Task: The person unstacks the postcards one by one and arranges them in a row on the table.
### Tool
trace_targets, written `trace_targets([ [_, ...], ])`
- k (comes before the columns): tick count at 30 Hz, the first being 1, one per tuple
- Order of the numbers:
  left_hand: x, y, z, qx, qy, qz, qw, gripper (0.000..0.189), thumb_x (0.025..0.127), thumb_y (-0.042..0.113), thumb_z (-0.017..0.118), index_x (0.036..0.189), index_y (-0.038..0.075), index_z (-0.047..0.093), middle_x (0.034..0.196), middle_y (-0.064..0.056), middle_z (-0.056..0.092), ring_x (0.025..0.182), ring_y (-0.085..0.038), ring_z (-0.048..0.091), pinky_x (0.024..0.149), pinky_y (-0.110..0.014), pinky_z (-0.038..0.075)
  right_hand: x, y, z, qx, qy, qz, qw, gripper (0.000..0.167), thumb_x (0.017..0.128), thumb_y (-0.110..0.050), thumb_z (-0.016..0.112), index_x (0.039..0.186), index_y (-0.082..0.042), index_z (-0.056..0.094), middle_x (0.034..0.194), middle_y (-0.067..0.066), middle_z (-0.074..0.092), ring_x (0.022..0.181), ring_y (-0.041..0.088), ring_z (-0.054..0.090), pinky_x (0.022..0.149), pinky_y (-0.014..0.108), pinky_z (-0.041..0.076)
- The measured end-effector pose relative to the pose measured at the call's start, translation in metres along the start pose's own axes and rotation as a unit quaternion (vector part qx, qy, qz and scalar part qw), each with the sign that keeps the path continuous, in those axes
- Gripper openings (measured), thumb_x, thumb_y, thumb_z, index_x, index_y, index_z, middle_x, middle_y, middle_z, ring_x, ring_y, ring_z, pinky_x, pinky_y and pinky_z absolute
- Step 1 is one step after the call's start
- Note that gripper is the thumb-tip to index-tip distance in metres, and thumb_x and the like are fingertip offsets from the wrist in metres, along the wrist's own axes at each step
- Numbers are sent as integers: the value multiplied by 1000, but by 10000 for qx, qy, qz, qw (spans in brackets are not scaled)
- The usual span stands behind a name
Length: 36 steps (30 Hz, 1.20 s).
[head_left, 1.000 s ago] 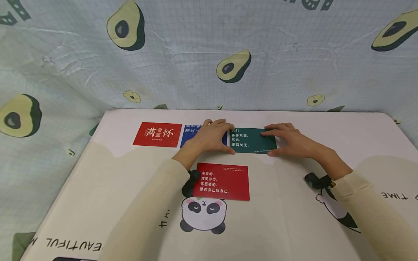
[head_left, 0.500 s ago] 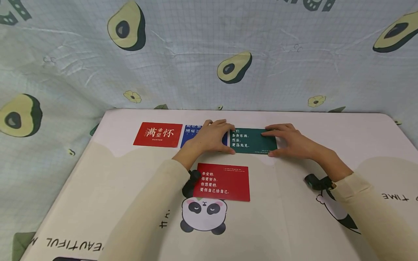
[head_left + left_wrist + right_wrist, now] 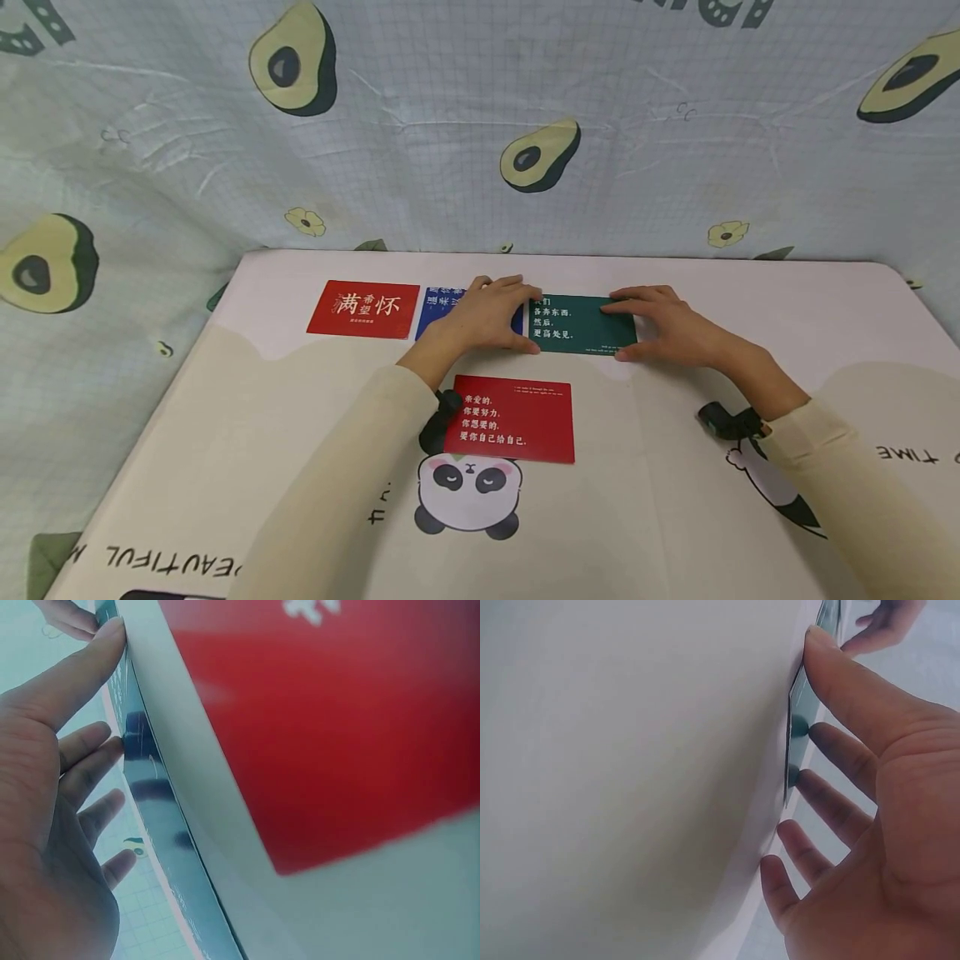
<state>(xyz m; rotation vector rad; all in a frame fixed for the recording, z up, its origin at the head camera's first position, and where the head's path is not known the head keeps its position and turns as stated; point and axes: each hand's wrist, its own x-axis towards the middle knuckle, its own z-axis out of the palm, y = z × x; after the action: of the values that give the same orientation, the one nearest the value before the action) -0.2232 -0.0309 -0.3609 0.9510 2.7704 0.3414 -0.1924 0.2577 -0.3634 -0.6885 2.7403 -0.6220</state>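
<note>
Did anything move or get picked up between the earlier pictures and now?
Nothing visibly changed. The left hand stays over the blue card, the right hand at the right end of the green card; the leftmost red card and the nearer red card lie as before.

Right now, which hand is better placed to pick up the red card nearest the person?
Probably the left hand: over the blue card, it's nearer that red card than the right hand at the green card.
</note>
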Motion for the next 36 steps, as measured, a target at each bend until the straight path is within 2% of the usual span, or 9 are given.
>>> trace_targets([
  [19, 0, 1, 0, -124, 27, -64, 9999, 77, 74, 50, 75, 140, 21, 48, 147, -3, 42, 142, -18, 22, 112, -45, 18, -3, -6, -2, 83, 5, -40, 10000, 65, 80, -32, 78, 136, -10, 54, 147, 15, 35, 133, 40, 19, 99, 64, 32],
  [25, -3, 2, -2, -270, 75, 35, 9996, 80, 74, 49, 75, 142, 21, 44, 149, -3, 40, 142, -19, 21, 112, -47, 18, -5, -6, -4, 42, 76, 2, 10000, 69, 79, -33, 79, 137, -9, 51, 148, 16, 33, 133, 41, 20, 100, 64, 31],
  [31, -22, 3, -17, -681, 380, 88, 9969, 82, 76, 47, 76, 145, 19, 41, 148, -4, 40, 139, -21, 27, 112, -48, 21, -15, -12, -9, -11, 456, -22, 9990, 72, 79, -33, 79, 139, -9, 48, 147, 19, 33, 133, 41, 22, 99, 63, 34],
  [36, -52, 3, -25, -1008, 603, 66, 9931, 85, 75, 45, 77, 146, 17, 38, 148, -6, 40, 136, -23, 33, 110, -49, 28, -30, -26, -7, 118, 744, -119, 9971, 70, 80, -35, 77, 139, -10, 48, 147, 17, 34, 133, 39, 23, 97, 63, 37],
])
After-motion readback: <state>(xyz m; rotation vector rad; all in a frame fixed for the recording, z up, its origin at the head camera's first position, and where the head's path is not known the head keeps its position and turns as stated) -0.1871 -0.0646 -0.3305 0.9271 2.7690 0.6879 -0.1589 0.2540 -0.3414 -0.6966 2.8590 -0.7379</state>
